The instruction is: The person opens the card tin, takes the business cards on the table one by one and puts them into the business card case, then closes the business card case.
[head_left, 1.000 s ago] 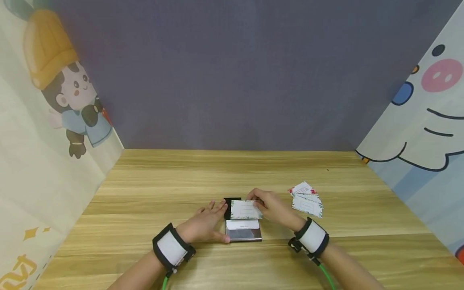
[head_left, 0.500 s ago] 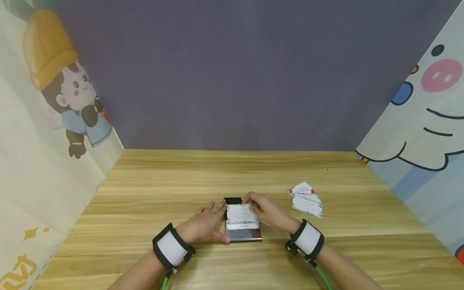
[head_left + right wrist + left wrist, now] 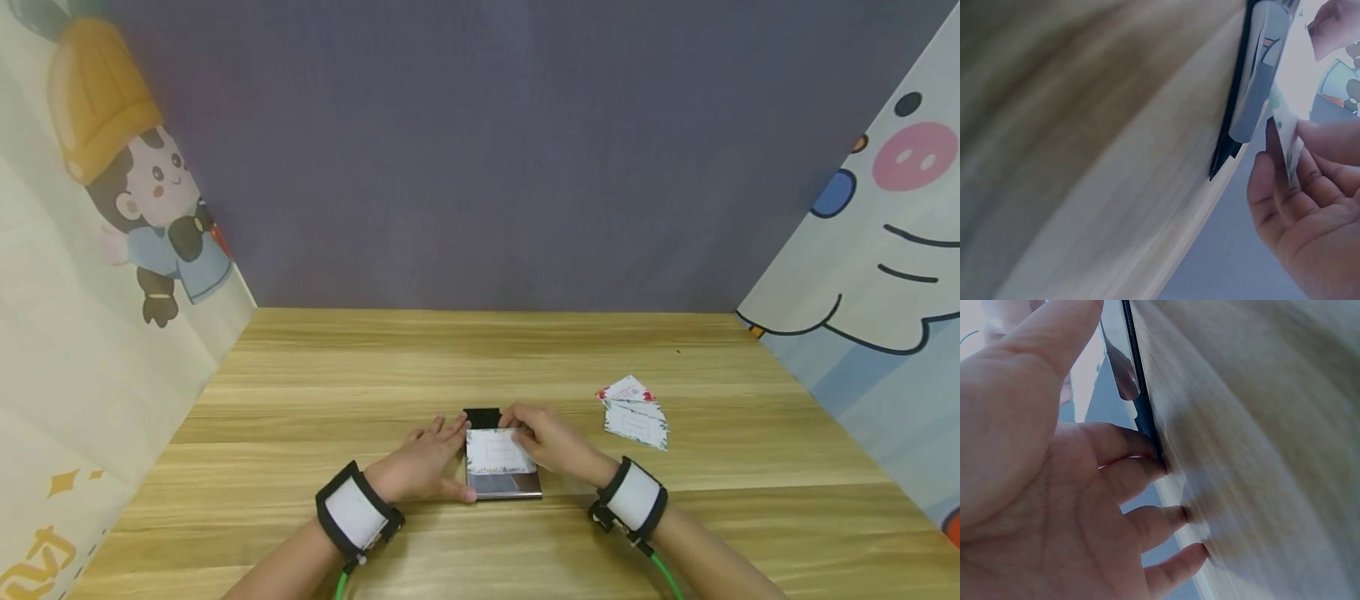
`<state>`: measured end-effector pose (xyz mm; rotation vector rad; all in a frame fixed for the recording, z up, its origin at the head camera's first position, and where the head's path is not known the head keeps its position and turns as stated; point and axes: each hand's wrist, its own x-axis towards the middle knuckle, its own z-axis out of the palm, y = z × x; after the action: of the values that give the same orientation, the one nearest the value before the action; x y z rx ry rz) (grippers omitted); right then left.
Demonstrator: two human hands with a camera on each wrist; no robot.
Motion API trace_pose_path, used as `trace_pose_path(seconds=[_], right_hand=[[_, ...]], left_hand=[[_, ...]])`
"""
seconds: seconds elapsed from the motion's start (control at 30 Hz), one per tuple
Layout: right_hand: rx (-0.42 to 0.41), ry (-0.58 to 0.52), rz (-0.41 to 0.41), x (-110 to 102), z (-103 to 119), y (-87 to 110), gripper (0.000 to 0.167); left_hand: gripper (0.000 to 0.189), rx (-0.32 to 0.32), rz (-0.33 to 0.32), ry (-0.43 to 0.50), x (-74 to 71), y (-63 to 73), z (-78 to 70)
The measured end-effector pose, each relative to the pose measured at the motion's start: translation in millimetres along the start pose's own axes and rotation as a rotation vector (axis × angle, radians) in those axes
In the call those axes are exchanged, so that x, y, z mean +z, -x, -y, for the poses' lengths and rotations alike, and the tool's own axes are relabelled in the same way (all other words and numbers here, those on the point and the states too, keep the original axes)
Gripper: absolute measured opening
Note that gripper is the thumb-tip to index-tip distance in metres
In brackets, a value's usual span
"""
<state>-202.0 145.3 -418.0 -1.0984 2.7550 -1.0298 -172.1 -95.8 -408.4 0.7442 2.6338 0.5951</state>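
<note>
A card case lies on the table, its shiny metal front (image 3: 502, 487) nearest me and a black part (image 3: 481, 417) showing behind. Over the case is a white card (image 3: 498, 452) with a leafy green border, its near edge at the metal front. My right hand (image 3: 553, 442) pinches this card at its far right corner, thumb on one face and fingers behind, as the right wrist view shows. My left hand (image 3: 427, 467) rests at the left side of the case with fingers spread, fingertips at the black part and thumb at the near left corner.
To the right on the wooden table (image 3: 337, 358) lie several fanned cards (image 3: 636, 425), some with leafy borders and one with red flowers (image 3: 628, 389). A grey panel (image 3: 480, 158) stands along the back, with printed cartoon sheets at both sides.
My right hand has brought the leafy card left and toward me, covering the white card edge that showed in the case. The left hand has stayed in place.
</note>
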Motion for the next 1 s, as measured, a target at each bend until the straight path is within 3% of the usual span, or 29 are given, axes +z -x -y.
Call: trace_pose_path(seconds=[0.8, 1.0], right_hand=[[-0.055, 0.091, 0.128, -1, 1, 11.7, 0.025], [-0.018, 0.101, 0.171, -1, 4, 14.3, 0.025]], left_hand=[[0.100, 0.012, 0.000, 0.008, 0.8, -1.9, 2.2], [0.100, 0.007, 0.000, 0.002, -0.2, -1.6, 1.1]])
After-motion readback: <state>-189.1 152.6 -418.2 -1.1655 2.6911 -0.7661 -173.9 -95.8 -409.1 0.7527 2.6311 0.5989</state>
